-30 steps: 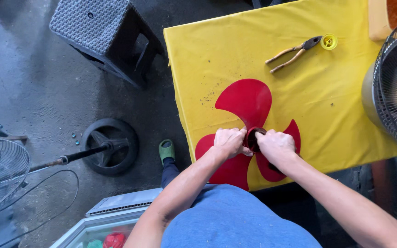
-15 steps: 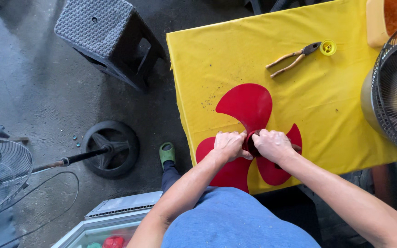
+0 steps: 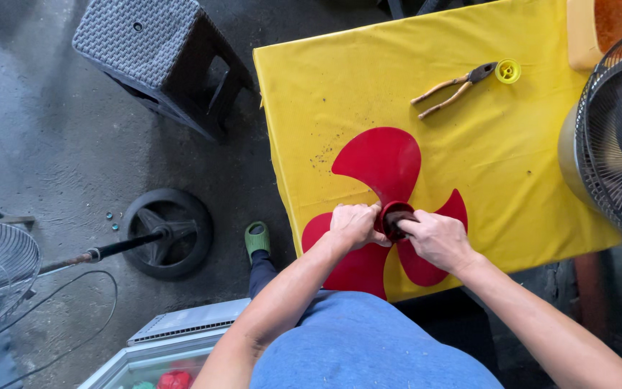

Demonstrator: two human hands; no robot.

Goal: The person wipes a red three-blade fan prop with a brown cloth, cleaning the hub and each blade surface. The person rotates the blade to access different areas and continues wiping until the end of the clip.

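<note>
Red fan blade (image 3: pixel 383 169) hub gripped between left hand (image 3: pixel 354 225) and right hand (image 3: pixel 437 239)

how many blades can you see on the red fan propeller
4. One blade points up the yellow table, one to the right, one under the right hand, one below the left hand. Hands hide parts.

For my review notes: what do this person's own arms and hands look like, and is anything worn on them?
Both forearms are bare to the elbow, with no sleeves in view. The left hand and right hand are bare too: no gloves, and no watch, ring or wristband that I can make out. A blue garment covers the body below.
</note>
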